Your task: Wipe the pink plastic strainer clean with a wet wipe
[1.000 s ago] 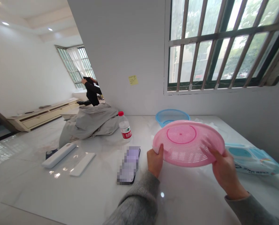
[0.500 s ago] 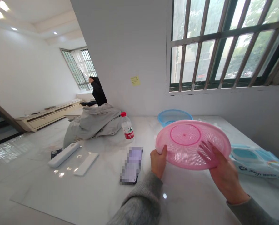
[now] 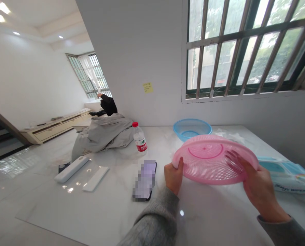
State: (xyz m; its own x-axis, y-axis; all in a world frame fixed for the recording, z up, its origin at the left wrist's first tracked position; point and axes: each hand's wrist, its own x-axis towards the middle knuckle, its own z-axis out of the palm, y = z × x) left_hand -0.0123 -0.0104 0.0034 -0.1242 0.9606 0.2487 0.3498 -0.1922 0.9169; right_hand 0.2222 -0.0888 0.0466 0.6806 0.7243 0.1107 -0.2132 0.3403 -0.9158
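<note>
At far left we saw a long, low cream cabinet [image 3: 62,126] across the room. On the glossy white marbled tabletop [image 3: 65,215] before us lay a white oblong object with rounded ends [image 3: 71,169], a small dark thing [image 3: 62,167] partly hidden behind it. To its right was a flat white strip [image 3: 96,179], and beyond both a rumpled heap of grey cloth [image 3: 106,133]. Past the cloth we could see another person's black sleeve [image 3: 109,105].

Next stood an upright clear plastic bottle with a red cap [image 3: 140,138], and nearer us a dark-edged phone [image 3: 145,180], its screen blurred into blocks. A yellow square paper note [image 3: 147,87] was on the grey wall.

Our left hand [image 3: 174,176] was closed on the left rim of a round pink plastic mesh basket [image 3: 206,169], thumb on the near side. We held the basket tilted above the table, just in front of a round translucent blue plastic basin [image 3: 179,128], overlapping it in view. Our right hand [image 3: 261,191] had hold of the right rim, half open, its fingers spread and showing through the mesh.

Crumpled clear plastic [image 3: 229,135] lay behind the basket, below a barred window [image 3: 244,65]. Rightmost, beside our right hand, was a blue-and-white soft plastic packet [image 3: 293,174].
</note>
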